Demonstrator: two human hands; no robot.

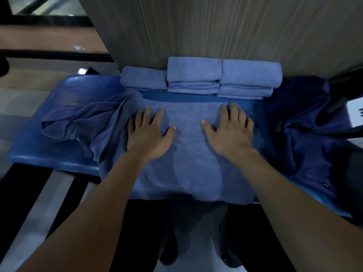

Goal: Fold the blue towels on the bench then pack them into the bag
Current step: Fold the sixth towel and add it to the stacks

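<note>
Left hand (148, 132): bare, no ring or glove visible; short, plain fingernails.
Right hand (230, 130): bare, no ring or glove visible; short nail on the thumb.
Left forearm (94, 209): uncovered along all of its visible length; no sleeve, watch or band.
Right forearm (290, 203): uncovered likewise; no sleeve edge enters the frame, wrist without strap or bracelet.
Legs: dark, near-black trousers (141, 228) visible below, between the arms; fabric detail lost in shadow.
Feet: dark rounded shoe toes (167, 256) at the bottom edge; make and fastening too dim to tell.
</note>
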